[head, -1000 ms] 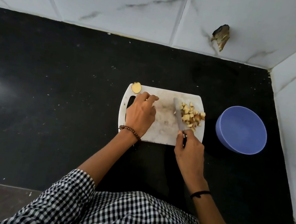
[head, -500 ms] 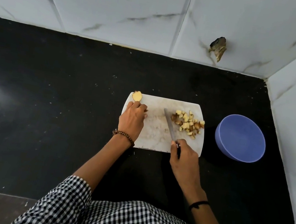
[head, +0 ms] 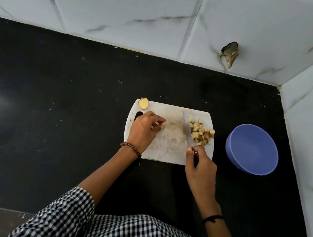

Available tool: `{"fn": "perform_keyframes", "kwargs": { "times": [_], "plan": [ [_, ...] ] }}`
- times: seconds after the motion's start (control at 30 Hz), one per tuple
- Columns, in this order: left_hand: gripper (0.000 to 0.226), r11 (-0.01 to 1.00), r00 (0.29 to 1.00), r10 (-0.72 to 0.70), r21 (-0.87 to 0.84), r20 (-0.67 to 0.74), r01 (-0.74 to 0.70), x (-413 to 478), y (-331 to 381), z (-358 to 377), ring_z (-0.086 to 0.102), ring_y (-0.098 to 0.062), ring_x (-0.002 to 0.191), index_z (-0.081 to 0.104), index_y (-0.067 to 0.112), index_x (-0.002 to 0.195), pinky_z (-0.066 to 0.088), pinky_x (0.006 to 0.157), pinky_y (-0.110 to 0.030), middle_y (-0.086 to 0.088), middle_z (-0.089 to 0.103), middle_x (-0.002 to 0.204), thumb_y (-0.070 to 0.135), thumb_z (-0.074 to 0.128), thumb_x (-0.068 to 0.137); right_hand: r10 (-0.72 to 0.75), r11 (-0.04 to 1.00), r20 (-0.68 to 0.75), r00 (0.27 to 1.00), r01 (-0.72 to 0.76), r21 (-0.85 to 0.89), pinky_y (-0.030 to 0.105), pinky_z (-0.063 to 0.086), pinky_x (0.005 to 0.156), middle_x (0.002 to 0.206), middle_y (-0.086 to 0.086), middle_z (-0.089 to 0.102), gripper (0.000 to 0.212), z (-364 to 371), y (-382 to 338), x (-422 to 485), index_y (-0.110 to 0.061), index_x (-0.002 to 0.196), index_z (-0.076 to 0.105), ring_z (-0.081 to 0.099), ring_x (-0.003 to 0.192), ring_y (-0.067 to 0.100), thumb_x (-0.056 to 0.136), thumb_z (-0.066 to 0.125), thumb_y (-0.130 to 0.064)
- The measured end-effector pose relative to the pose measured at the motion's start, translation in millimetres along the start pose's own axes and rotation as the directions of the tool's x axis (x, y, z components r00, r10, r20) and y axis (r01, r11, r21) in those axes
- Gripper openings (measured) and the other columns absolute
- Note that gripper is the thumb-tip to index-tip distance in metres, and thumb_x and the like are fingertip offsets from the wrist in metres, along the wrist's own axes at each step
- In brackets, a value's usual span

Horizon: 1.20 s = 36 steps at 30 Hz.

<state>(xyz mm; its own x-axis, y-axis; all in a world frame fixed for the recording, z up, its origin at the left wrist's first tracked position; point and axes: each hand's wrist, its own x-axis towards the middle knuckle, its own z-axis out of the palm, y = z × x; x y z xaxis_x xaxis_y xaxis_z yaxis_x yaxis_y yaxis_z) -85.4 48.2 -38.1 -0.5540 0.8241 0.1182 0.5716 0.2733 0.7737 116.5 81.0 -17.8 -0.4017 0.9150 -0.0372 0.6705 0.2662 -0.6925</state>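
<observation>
- The cutting board (head: 168, 142) is white plastic, flat, with rounded corners and one oval handle slot on its left side. Its middle is stained and scratched. It lies on the black, matt worktop (head: 67, 109).
- One knife (head: 187, 129) has a pale, smooth blade. The blade lies across the board, just left of the pile and touching it.
- The right hand (head: 200, 169) has its fingers closed round the dark knife handle, at the near edge of the board.
- The left hand (head: 143, 130) rests on the left part of the board with curled fingers. A small pale bit shows at the fingertips; I cannot tell if they pinch it.
- One pile of ginger pieces (head: 201, 134), small yellow cubes with some brown skin, lies near the right edge; too many to count.
- One round ginger slice (head: 143, 103) sits on the far left corner, partly over the edge.
- One blue, smooth, round bowl (head: 252, 149) stands apart, to the right.
- The worktop is wide and open to the left; white marble walls (head: 127, 8) close the back and right.
</observation>
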Motion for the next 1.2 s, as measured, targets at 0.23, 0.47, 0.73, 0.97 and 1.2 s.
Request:
{"fn": "perform_keyframes", "kwargs": {
  "times": [0.23,0.47,0.73,0.97,1.2],
  "plan": [
    [0.025,0.999,0.991,0.048,-0.018,0.126,-0.046,-2.8,-3.0,-4.5,0.060,-0.005,0.088,0.073,0.014,0.107,0.049,0.083,-0.012,0.004,0.065,0.103,0.011,0.072,0.082,-0.016,0.999,0.035,0.999,0.015,0.041,0.013,0.043,0.058,0.077,-0.011,0.060,0.019,9.7,-7.6,-2.3,-0.019,0.100,0.063,0.059,0.075,-0.001,0.102,0.052,-0.034],
    [0.039,0.998,0.997,-0.029,-0.062,0.077,0.034,-12.9,-6.5,-2.4,0.060,-0.006,0.088,0.067,0.015,0.115,0.051,0.085,-0.015,0.004,0.059,0.107,0.024,0.077,0.078,0.000,0.999,0.060,0.998,-0.002,0.048,0.011,0.042,0.057,0.076,-0.011,0.060,0.020,10.8,-7.1,-5.8,-0.019,0.102,0.064,0.059,0.075,-0.001,0.102,0.052,-0.035],
    [0.028,0.997,0.992,-0.080,0.023,0.098,0.078,-12.4,-11.9,-7.7,0.057,-0.006,0.087,0.071,0.009,0.106,0.044,0.077,-0.004,0.000,0.058,0.108,0.019,0.076,0.080,-0.014,0.999,0.073,0.997,0.011,0.039,0.012,0.041,0.054,0.073,-0.010,0.060,0.020,13.3,-8.4,-10.3,-0.018,0.103,0.064,0.059,0.069,0.001,0.102,0.053,-0.035],
    [0.016,0.998,0.993,-0.046,0.055,0.106,0.041,-7.8,-2.6,-5.7,0.054,-0.003,0.078,0.074,0.015,0.099,0.041,0.067,-0.003,0.002,0.061,0.096,0.015,0.072,0.084,-0.047,0.999,0.114,0.992,0.045,0.022,0.014,0.040,0.054,0.074,-0.012,0.059,0.021,18.2,-13.4,-9.3,-0.022,0.103,0.061,0.058,0.067,0.002,0.103,0.048,-0.039],
    [0.015,0.998,0.991,-0.007,0.069,0.136,-0.002,3.2,2.8,3.5,0.060,-0.008,0.079,0.075,0.015,0.097,0.051,0.077,-0.019,-0.001,0.064,0.094,0.014,0.073,0.083,-0.078,0.997,0.099,0.992,0.080,-0.021,0.025,0.045,0.056,0.075,-0.010,0.057,0.022,21.3,-21.4,0.0,-0.018,0.107,0.059,0.056,0.067,0.005,0.105,0.044,-0.034]
  ]
}}
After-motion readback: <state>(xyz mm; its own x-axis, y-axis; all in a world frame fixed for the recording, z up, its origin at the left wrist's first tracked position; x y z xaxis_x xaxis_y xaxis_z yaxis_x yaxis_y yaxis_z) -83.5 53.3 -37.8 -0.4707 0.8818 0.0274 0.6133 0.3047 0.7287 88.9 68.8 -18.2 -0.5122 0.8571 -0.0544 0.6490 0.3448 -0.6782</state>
